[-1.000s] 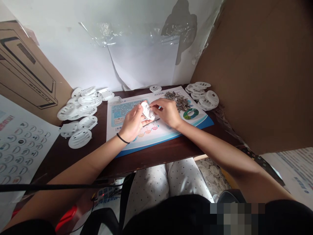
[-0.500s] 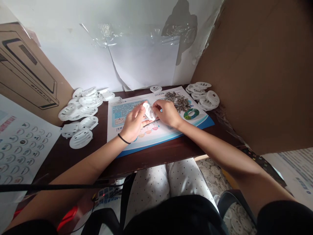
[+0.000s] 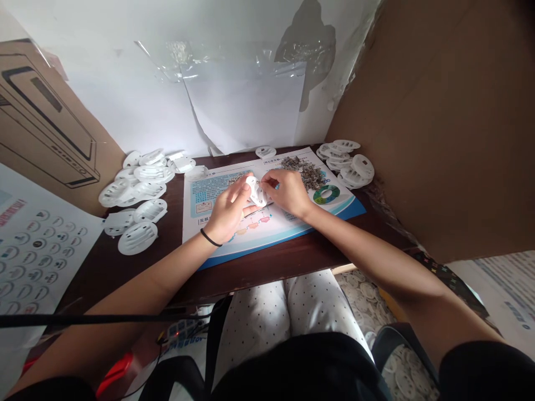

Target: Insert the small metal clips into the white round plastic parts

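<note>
White plastic disc (image 3: 258,193), gripped in the left hand (image 3: 231,210) above the printed sheet (image 3: 267,236)! The right hand (image 3: 286,192) curled at its right edge, any grip hidden: fine fingerwork, seemingly, demanding steadiness.

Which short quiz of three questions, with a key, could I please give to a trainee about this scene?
1. Multiple choice: On which wrist is the black band? A) left; B) right; C) both.
2. True or false: The larger heap of small parts lies on the printed sheet.
3. Fill in the gap: The white piece is gripped in the ____ hand.

Key:
1. A, the left wrist.
2. True.
3. Left: the left hand grips it, while the right hand is beside it, fingers drawn together.
</note>
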Demonstrator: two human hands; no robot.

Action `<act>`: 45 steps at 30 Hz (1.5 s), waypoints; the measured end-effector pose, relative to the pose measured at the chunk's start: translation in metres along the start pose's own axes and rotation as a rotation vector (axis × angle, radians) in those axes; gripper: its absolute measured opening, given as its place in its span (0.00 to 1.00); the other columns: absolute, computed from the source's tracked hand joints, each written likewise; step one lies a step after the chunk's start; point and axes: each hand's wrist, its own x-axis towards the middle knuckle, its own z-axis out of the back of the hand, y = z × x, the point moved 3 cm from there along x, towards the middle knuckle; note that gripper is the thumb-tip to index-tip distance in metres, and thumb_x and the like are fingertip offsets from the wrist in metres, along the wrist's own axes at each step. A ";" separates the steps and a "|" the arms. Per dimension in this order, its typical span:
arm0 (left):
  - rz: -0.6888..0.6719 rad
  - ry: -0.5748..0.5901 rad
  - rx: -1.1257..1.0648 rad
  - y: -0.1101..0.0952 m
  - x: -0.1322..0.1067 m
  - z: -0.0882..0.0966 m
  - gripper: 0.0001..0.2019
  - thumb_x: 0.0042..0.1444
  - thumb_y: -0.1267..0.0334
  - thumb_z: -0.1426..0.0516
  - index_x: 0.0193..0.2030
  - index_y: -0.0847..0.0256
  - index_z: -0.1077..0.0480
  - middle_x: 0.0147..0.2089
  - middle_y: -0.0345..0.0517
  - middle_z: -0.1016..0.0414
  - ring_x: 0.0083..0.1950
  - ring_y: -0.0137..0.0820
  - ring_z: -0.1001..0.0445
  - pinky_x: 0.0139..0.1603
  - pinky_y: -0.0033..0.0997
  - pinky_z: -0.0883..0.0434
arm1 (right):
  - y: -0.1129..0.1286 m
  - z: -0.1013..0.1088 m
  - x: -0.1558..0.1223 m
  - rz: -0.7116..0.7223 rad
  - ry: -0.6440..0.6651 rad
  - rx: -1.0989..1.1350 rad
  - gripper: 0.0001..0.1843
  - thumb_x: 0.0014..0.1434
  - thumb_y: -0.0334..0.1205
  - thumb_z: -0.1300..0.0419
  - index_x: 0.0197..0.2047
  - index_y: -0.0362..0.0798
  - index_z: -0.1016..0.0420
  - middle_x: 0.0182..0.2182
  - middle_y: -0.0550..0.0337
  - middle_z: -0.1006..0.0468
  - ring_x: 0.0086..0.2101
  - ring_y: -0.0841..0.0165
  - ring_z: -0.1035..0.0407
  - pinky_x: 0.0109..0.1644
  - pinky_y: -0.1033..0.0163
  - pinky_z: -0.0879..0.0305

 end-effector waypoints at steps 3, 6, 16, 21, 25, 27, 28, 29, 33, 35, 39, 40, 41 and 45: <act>0.023 -0.007 -0.025 -0.001 0.000 -0.002 0.26 0.56 0.49 0.39 0.58 0.58 0.33 0.64 0.53 0.35 0.60 0.41 0.30 0.59 0.51 0.29 | 0.002 0.000 -0.001 0.041 0.008 -0.074 0.08 0.58 0.32 0.44 0.32 0.46 0.22 0.31 0.57 0.21 0.32 0.68 0.31 0.39 0.63 0.38; 0.036 -0.030 -0.064 -0.004 0.000 -0.004 0.24 0.56 0.49 0.40 0.56 0.59 0.32 0.61 0.52 0.32 0.59 0.39 0.29 0.57 0.49 0.27 | 0.003 -0.002 -0.003 0.048 0.026 -0.134 0.11 0.60 0.32 0.46 0.34 0.46 0.22 0.33 0.55 0.20 0.33 0.67 0.30 0.40 0.63 0.39; 0.001 -0.074 -0.078 -0.006 0.002 -0.002 0.22 0.57 0.51 0.40 0.55 0.58 0.31 0.55 0.50 0.27 0.56 0.37 0.27 0.51 0.41 0.24 | 0.009 -0.004 -0.006 0.083 0.068 -0.148 0.13 0.62 0.34 0.48 0.36 0.47 0.20 0.34 0.53 0.21 0.36 0.65 0.29 0.41 0.63 0.38; 0.003 -0.080 -0.072 -0.007 0.002 -0.002 0.26 0.54 0.49 0.38 0.56 0.59 0.32 0.58 0.53 0.29 0.57 0.39 0.28 0.51 0.42 0.24 | 0.010 -0.003 -0.007 0.073 0.054 -0.150 0.13 0.62 0.35 0.48 0.39 0.47 0.20 0.35 0.53 0.20 0.37 0.65 0.29 0.41 0.64 0.38; -0.005 -0.074 -0.061 -0.008 0.001 -0.002 0.25 0.55 0.48 0.39 0.56 0.58 0.32 0.58 0.52 0.29 0.58 0.39 0.29 0.52 0.45 0.25 | 0.009 -0.004 -0.008 0.082 0.052 -0.152 0.14 0.63 0.35 0.48 0.41 0.48 0.20 0.35 0.53 0.20 0.37 0.65 0.29 0.40 0.64 0.38; -0.007 -0.070 -0.057 -0.008 0.001 -0.002 0.24 0.55 0.48 0.39 0.55 0.58 0.32 0.58 0.51 0.29 0.59 0.40 0.29 0.53 0.46 0.25 | 0.009 -0.005 -0.008 0.092 0.055 -0.161 0.14 0.63 0.35 0.48 0.41 0.47 0.20 0.35 0.53 0.21 0.36 0.66 0.29 0.40 0.64 0.38; -0.006 -0.066 -0.057 -0.009 0.001 -0.002 0.24 0.55 0.48 0.39 0.55 0.58 0.31 0.57 0.52 0.29 0.59 0.40 0.29 0.53 0.47 0.25 | 0.009 -0.005 -0.009 0.094 0.058 -0.168 0.14 0.63 0.35 0.48 0.41 0.47 0.20 0.35 0.53 0.21 0.36 0.66 0.29 0.40 0.64 0.38; -0.004 -0.063 -0.058 -0.009 0.001 -0.002 0.24 0.55 0.48 0.39 0.55 0.58 0.31 0.57 0.52 0.28 0.59 0.40 0.29 0.53 0.47 0.25 | 0.009 -0.006 -0.009 0.094 0.060 -0.173 0.14 0.63 0.35 0.48 0.41 0.47 0.21 0.35 0.53 0.21 0.36 0.66 0.29 0.40 0.64 0.38; 0.003 -0.060 -0.063 -0.009 0.001 -0.003 0.26 0.54 0.48 0.38 0.55 0.59 0.31 0.56 0.53 0.28 0.57 0.40 0.28 0.53 0.46 0.25 | 0.009 -0.005 -0.008 0.087 0.033 -0.169 0.13 0.63 0.35 0.48 0.38 0.46 0.20 0.34 0.53 0.20 0.36 0.66 0.28 0.41 0.65 0.37; 0.005 -0.060 -0.068 -0.007 0.001 -0.002 0.27 0.53 0.48 0.38 0.56 0.60 0.31 0.56 0.53 0.28 0.56 0.40 0.27 0.53 0.45 0.25 | 0.009 -0.005 -0.007 0.088 0.006 -0.151 0.13 0.63 0.37 0.46 0.38 0.46 0.20 0.34 0.53 0.20 0.36 0.66 0.28 0.42 0.64 0.37; 0.040 -0.040 -0.053 0.000 0.001 0.000 0.29 0.53 0.47 0.38 0.59 0.58 0.32 0.59 0.53 0.30 0.56 0.39 0.27 0.54 0.45 0.26 | 0.006 -0.006 -0.008 0.107 -0.024 -0.093 0.10 0.61 0.37 0.42 0.40 0.44 0.20 0.35 0.53 0.20 0.36 0.65 0.27 0.42 0.63 0.36; 0.053 -0.044 -0.033 0.002 0.001 0.001 0.29 0.53 0.47 0.38 0.60 0.58 0.33 0.60 0.53 0.30 0.57 0.40 0.28 0.54 0.45 0.25 | 0.005 -0.006 -0.008 0.106 -0.033 -0.078 0.09 0.60 0.36 0.42 0.40 0.44 0.20 0.35 0.53 0.20 0.35 0.65 0.26 0.42 0.63 0.35; 0.067 -0.050 -0.012 0.004 0.001 0.002 0.29 0.54 0.48 0.39 0.60 0.57 0.34 0.60 0.54 0.30 0.58 0.40 0.29 0.54 0.45 0.25 | 0.003 -0.007 -0.008 0.106 -0.035 -0.060 0.09 0.60 0.35 0.42 0.40 0.44 0.20 0.34 0.53 0.20 0.34 0.65 0.26 0.41 0.63 0.35; 0.074 -0.038 0.016 0.006 0.001 0.003 0.29 0.56 0.48 0.40 0.61 0.58 0.34 0.61 0.55 0.31 0.60 0.42 0.31 0.54 0.43 0.25 | -0.001 -0.007 -0.006 0.123 -0.028 -0.036 0.08 0.57 0.30 0.41 0.37 0.44 0.21 0.32 0.55 0.20 0.32 0.66 0.27 0.39 0.63 0.35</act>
